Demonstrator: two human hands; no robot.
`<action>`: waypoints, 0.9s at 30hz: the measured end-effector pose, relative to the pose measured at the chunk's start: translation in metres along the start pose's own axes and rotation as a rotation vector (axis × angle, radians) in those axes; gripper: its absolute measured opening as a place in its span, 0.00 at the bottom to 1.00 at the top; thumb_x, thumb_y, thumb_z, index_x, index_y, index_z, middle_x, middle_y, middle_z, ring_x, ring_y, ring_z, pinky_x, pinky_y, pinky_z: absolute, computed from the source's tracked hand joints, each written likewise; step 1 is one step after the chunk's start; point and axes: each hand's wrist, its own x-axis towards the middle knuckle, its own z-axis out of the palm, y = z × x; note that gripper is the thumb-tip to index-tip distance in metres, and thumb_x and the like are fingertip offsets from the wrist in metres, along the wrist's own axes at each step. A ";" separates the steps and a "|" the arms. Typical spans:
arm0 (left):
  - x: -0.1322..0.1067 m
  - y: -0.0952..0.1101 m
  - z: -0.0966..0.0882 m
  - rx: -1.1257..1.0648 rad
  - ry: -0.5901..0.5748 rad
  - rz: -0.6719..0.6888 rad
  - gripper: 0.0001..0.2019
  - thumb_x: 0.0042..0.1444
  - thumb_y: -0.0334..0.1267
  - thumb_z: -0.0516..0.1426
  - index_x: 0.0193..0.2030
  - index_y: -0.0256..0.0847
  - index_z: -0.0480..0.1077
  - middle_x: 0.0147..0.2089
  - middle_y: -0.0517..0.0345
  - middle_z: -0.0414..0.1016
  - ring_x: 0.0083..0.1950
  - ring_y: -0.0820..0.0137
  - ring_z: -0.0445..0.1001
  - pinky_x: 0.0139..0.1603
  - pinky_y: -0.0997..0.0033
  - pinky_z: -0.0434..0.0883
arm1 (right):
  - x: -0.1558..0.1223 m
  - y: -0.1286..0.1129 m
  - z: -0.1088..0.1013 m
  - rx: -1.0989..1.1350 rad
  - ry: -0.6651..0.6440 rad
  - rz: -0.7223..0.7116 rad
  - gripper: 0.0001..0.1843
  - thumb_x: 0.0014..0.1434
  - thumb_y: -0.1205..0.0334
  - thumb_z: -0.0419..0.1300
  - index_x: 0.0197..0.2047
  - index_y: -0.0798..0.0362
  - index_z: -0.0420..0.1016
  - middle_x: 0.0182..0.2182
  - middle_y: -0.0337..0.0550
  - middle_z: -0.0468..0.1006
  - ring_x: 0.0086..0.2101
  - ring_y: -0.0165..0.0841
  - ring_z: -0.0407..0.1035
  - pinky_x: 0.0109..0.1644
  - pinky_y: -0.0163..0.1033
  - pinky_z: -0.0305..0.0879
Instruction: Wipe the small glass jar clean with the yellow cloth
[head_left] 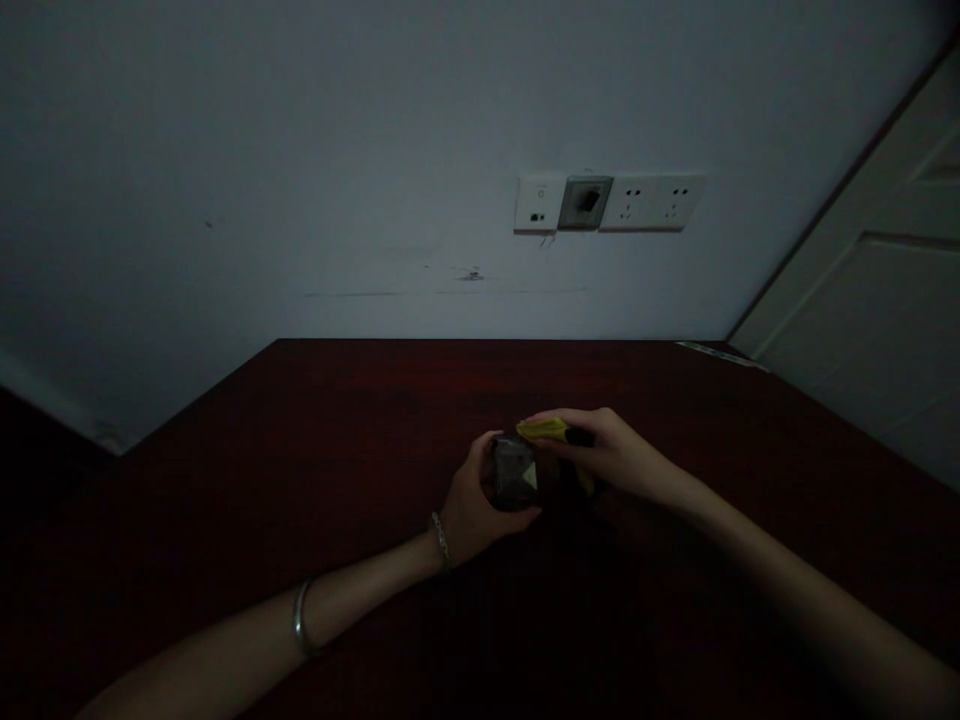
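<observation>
Near the middle of the dark red table (360,400), my left hand (474,510) is wrapped round a small, dark, glassy block-like object (514,470). A pale triangular patch shows on the object's right side; the dim light hides what kind of thing it is. My right hand (600,440) pinches a yellow cloth (544,429) with dark parts between thumb and fingers. The cloth's front end is at the upper right edge of the dark object, and I cannot tell whether they touch. More yellow hangs below the right palm.
A pale wall rises behind the table's far edge. On it sit a row of sockets (652,203) and a grey switch plate (586,204). A panelled door (885,260) stands at the right. A thin printed strip (721,355) lies at the far right corner.
</observation>
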 end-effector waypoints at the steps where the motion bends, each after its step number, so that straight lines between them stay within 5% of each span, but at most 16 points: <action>1: 0.000 0.001 0.000 0.008 0.002 -0.002 0.41 0.38 0.37 0.68 0.59 0.41 0.53 0.55 0.46 0.69 0.55 0.58 0.71 0.56 0.52 0.69 | -0.002 -0.004 0.000 -0.046 -0.013 -0.010 0.15 0.61 0.57 0.58 0.51 0.48 0.74 0.47 0.41 0.78 0.46 0.35 0.73 0.52 0.42 0.68; 11: 0.000 0.005 -0.002 0.111 0.014 -0.004 0.43 0.36 0.39 0.69 0.58 0.41 0.54 0.55 0.47 0.69 0.54 0.57 0.71 0.57 0.50 0.68 | -0.013 -0.031 -0.002 -0.388 -0.116 -0.041 0.21 0.57 0.68 0.59 0.55 0.49 0.71 0.51 0.48 0.74 0.49 0.38 0.70 0.55 0.45 0.67; 18: -0.001 0.002 -0.004 0.111 -0.036 0.041 0.43 0.37 0.38 0.68 0.60 0.42 0.52 0.54 0.48 0.70 0.54 0.57 0.71 0.56 0.51 0.68 | -0.013 -0.046 -0.021 -0.238 -0.244 -0.010 0.16 0.60 0.61 0.59 0.52 0.43 0.74 0.44 0.39 0.79 0.42 0.34 0.74 0.47 0.37 0.71; 27: 0.000 0.000 -0.001 0.079 -0.004 0.046 0.41 0.38 0.38 0.68 0.59 0.41 0.53 0.54 0.48 0.69 0.53 0.59 0.72 0.55 0.54 0.70 | -0.001 -0.003 -0.013 -0.210 0.012 -0.092 0.17 0.59 0.57 0.60 0.51 0.48 0.74 0.49 0.42 0.78 0.48 0.36 0.72 0.54 0.44 0.68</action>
